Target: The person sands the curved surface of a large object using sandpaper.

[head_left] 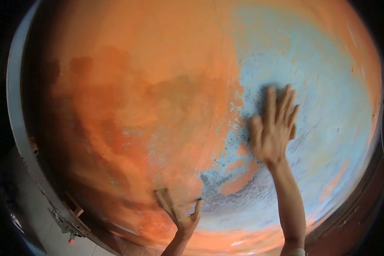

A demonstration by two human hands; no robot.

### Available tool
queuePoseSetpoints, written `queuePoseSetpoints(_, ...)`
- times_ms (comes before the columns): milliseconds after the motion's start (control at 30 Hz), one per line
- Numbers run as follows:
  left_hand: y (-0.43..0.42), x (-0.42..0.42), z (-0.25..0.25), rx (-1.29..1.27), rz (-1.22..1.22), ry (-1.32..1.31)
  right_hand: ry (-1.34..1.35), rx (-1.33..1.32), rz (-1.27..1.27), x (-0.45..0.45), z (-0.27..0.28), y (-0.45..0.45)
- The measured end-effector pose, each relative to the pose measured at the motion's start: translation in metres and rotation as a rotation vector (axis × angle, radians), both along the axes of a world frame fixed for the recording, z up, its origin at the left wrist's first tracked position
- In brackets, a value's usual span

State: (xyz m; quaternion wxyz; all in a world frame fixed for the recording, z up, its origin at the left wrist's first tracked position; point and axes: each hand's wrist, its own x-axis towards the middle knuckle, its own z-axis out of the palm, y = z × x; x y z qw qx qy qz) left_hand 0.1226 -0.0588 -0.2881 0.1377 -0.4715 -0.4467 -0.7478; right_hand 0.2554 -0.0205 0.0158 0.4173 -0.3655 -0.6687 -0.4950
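A large, glossy panel (115,77) fills the head view, orange on the left and mottled pale blue on the right. My right hand (272,138) lies on the blue patch (333,106), its fingers stretched out and slightly blurred. Dark shading surrounds its fingertips; whether anything thin lies beneath the palm is hidden. Lower down, my left hand (181,215) is against the orange part, left of a dark grey-blue smudged area (239,196). Its fingers are spread, and nothing shows in them.
A pale curved edge (13,102) borders the panel on the left. Below it are a metal fitting with a red tip (71,241) and light floor tiles (51,239). Reddish-brown flooring (350,234) shows at the lower right.
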Motion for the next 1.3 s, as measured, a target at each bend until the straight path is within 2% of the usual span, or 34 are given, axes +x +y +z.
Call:
queuePoseSetpoints(67,-0.006,0.006,-0.026,-0.206,-0.159,-0.324,0.083,0.065,-0.02,-0.004,0.003,0.004)
queuePoseSetpoints(100,-0.01,0.007,-0.036,-0.211,-0.17,-0.325,0.078,0.074,-0.077,-0.01,-0.007,0.002)
queuePoseSetpoints(167,-0.009,0.004,-0.048,-0.384,-0.185,-0.249,-0.06,-0.157,-0.028,-0.03,-0.069,-0.004)
queuePoseSetpoints(233,-0.006,0.004,-0.052,-0.352,-0.19,-0.232,-0.549,0.007,0.141,-0.024,-0.151,0.021)
queuePoseSetpoints(267,-0.002,0.003,-0.058,-0.327,-0.186,-0.207,-0.545,0.007,0.132,-0.021,-0.15,0.019)
queuePoseSetpoints(333,0.001,0.004,-0.061,-0.305,-0.177,-0.183,-0.527,0.035,0.118,-0.018,-0.137,0.012)
queuePoseSetpoints(400,0.0,0.002,-0.058,-0.361,-0.153,-0.162,-0.3,-0.026,0.022,-0.016,-0.067,0.0)
queuePoseSetpoints(433,0.001,0.002,-0.059,-0.372,-0.145,-0.166,-0.108,-0.036,0.064,-0.013,-0.03,-0.005)
queuePoseSetpoints(500,0.003,0.003,-0.064,-0.336,-0.19,-0.183,0.117,0.096,0.078,0.004,0.026,0.009)
queuePoseSetpoints(567,-0.002,0.002,-0.058,-0.342,-0.174,-0.185,0.113,0.128,-0.019,0.001,0.028,0.007)
queuePoseSetpoints(633,-0.001,0.005,-0.055,-0.328,-0.165,-0.205,0.023,0.01,0.054,-0.024,-0.025,-0.005)
queuePoseSetpoints(667,0.001,0.005,-0.056,-0.315,-0.136,-0.193,-0.168,-0.18,-0.227,-0.037,-0.063,-0.009)
queuePoseSetpoints(733,0.004,0.006,-0.064,-0.301,-0.112,-0.179,-0.483,-0.06,0.099,-0.036,-0.16,0.014)
queuePoseSetpoints(800,0.012,0.008,-0.074,-0.259,-0.113,-0.188,-0.503,-0.055,0.266,-0.043,-0.206,0.019)
queuePoseSetpoints(833,0.01,0.009,-0.073,-0.259,-0.116,-0.18,-0.496,-0.054,0.262,-0.037,-0.198,0.018)
queuePoseSetpoints(900,0.005,0.009,-0.059,-0.285,-0.069,-0.192,-0.44,-0.293,0.202,-0.015,-0.141,0.013)
queuePoseSetpoints(933,0.003,0.007,-0.056,-0.28,-0.067,-0.192,-0.222,-0.445,0.088,-0.006,-0.097,-0.008)
queuePoseSetpoints(967,0.001,0.007,-0.054,-0.307,-0.06,-0.167,-0.043,-0.166,-0.008,0.002,-0.051,-0.013)
queuePoseSetpoints(1000,-0.002,0.007,-0.054,-0.343,-0.055,-0.142,0.033,0.039,0.047,0.03,-0.019,0.004)
queuePoseSetpoints(1033,-0.003,0.005,-0.053,-0.348,-0.055,-0.144,0.147,0.091,-0.029,0.049,0.009,0.005)
queuePoseSetpoints(1067,-0.005,0.002,-0.053,-0.383,-0.075,-0.105,0.29,0.098,0.07,0.059,0.02,0.011)
queuePoseSetpoints(1167,-0.011,0.002,-0.051,-0.444,-0.147,-0.088,0.189,0.008,0.063,0.025,-0.041,0.002)
queuePoseSetpoints(1233,-0.008,0.0,-0.052,-0.473,-0.18,-0.104,-0.069,-0.245,-0.05,-0.011,-0.142,-0.003)
queuePoseSetpoints(1267,-0.006,-0.001,-0.058,-0.473,-0.185,-0.097,-0.344,-0.083,-0.046,-0.012,-0.199,0.009)
queuePoseSetpoints(1300,-0.006,-0.003,-0.062,-0.466,-0.185,-0.092,-0.371,-0.057,0.057,-0.007,-0.232,0.015)
